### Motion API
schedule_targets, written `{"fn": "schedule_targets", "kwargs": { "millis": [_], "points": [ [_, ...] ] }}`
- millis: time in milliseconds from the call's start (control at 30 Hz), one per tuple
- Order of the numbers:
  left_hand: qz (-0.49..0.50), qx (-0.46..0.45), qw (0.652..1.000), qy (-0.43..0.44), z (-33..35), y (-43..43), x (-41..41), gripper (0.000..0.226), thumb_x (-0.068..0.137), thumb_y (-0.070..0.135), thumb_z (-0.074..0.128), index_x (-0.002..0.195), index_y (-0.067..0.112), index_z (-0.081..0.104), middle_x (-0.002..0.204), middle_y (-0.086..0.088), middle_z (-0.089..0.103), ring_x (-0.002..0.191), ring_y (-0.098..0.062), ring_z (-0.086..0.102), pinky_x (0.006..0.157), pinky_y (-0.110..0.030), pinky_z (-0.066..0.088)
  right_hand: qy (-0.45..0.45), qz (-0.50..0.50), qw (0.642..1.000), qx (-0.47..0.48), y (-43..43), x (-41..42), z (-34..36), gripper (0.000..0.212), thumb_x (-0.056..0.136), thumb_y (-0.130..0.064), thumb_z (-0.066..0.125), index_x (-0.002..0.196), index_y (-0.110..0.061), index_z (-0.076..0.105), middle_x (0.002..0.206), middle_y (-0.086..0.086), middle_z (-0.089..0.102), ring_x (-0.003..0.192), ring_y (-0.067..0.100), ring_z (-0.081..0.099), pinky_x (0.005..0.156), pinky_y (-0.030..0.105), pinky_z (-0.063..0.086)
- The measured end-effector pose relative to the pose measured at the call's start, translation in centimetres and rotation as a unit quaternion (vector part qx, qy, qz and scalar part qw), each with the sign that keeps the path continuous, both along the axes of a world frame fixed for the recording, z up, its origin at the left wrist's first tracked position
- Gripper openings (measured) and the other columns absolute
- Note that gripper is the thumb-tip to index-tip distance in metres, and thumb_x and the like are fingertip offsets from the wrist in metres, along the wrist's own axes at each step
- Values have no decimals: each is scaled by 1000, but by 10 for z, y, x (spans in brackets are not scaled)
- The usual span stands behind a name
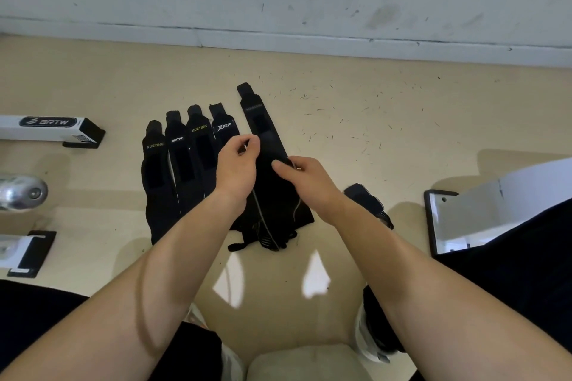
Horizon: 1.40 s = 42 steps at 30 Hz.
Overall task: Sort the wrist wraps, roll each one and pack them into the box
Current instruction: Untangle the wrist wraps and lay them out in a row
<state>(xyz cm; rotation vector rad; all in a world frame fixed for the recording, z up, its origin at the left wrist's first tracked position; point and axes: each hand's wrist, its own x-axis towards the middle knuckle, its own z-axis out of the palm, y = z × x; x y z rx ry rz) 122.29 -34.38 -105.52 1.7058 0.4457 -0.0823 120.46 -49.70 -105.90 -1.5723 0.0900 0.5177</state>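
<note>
Step in hand: sorting; the long wrap [263, 124] is being squared into the row before any rolling, I judge.
Task's things: four shorter wrist wraps lie side by side just left of the long wrap: XTEP wrap [223, 128] touching it, then two XUEYING wraps [199, 139] with one unreadable label between them. A loose wrap [368, 204] lies crumpled near its right.
Left hand [238, 164]: fingertips closed in a pinch at the long wrap's left edge.
Right hand [305, 176]: thumb and fingers pinching the long wrap's right edge, a little lower.
Hands' spacing: apart, one on each edge.
Box: an open box [483, 210] stands well right of the long wrap; a closed BRTW box [46, 127] stands well left.
Doing it well: pull both edges evenly so the strip lies flat and parallel to the XTEP wrap, without dragging that neighbour.
Watch: the long wrap's near end sits on a dark tangle of loops; how many pieces cannot be told. Free them first.
Rolling later: probably start at the looped end, keeping the fastening patch outward.
</note>
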Motion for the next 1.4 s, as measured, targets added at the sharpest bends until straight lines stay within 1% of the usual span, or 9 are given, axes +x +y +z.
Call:
{"fn": "schedule_targets", "kwargs": {
  "millis": [100, 167, 333, 500, 633, 900, 1100, 1233, 1400],
  "points": [
    [-33, -150, 985, 76, -2, 2, -7, 39, 99, 43, 66, 125, 14, 71, 118, -7, 76, 114, -28, 72, 100, -47, 56, -21, -80, 996, -35, 8, -2, -5, 29, 100, -32, 63, 103, -4, 71, 98, 14, 75, 90, 23, 75, 84, 39, 62],
    [-60, -138, 985, 86, -7, 0, -11, 27, 100, 27, 66, 121, 11, 72, 113, -9, 78, 110, -29, 74, 98, -48, 58, -5, -97, 994, -44, 9, -4, -10, 37, 97, -36, 66, 100, 1, 68, 97, 17, 74, 88, 27, 75, 84, 45, 62],
    [-68, -76, 988, 116, -27, -11, -17, 18, 100, 20, 68, 117, 16, 73, 104, -5, 80, 100, -25, 77, 95, -49, 60, 73, -48, 993, -81, -11, -12, -38, 43, 104, -43, 51, 93, -5, 68, 89, 12, 72, 79, 20, 70, 73, 33, 56],
    [-102, -46, 983, 147, -54, -21, -16, 17, 100, 16, 68, 117, 18, 73, 102, 0, 81, 96, -19, 78, 96, -43, 60, 134, 3, 953, -271, -71, -18, -95, 24, 101, -13, 48, 85, -15, 67, 99, 10, 71, 78, 17, 63, 69, 26, 51],
    [-122, -18, 980, 158, -76, -28, -6, 15, 99, 15, 69, 112, 20, 73, 107, -3, 79, 98, -20, 76, 97, -41, 60, 165, 35, 892, -419, -115, -18, -121, 32, 99, -9, 49, 124, -11, 69, 129, 11, 66, 121, 31, 59, 103, 33, 46],
    [-129, 6, 971, 199, -141, -48, 11, 10, 100, 19, 69, 109, 20, 71, 107, -1, 77, 103, -20, 73, 94, -35, 58, 168, -23, 843, -510, -156, 26, -185, 56, 96, -22, 53, 151, -13, 41, 148, 16, 41, 132, 41, 43, 109, 43, 38],
    [-118, 1, 965, 233, -179, -55, 10, 8, 100, 21, 68, 101, 29, 70, 107, 3, 76, 105, -18, 71, 98, -40, 57, 120, -6, 853, -508, -147, 42, -218, 73, 80, -39, 82, 140, -17, 48, 135, 11, 47, 123, 34, 51, 99, 47, 48],
    [-108, 5, 963, 245, -185, -57, 8, 8, 100, 20, 68, 107, 25, 70, 109, 1, 75, 104, -19, 71, 98, -41, 58, 89, 9, 829, -552, -137, 31, -228, 56, 83, -41, 78, 127, -16, 53, 119, 7, 63, 111, 33, 60, 91, 42, 46],
    [-100, 16, 970, 222, -174, -61, 17, 10, 101, 21, 67, 109, 16, 70, 107, -3, 75, 101, -20, 72, 92, -36, 59, 108, 22, 901, -420, -130, 37, -215, 35, 89, -31, 73, 123, -25, 64, 112, 1, 73, 106, 27, 66, 92, 40, 52]
  ]
}}
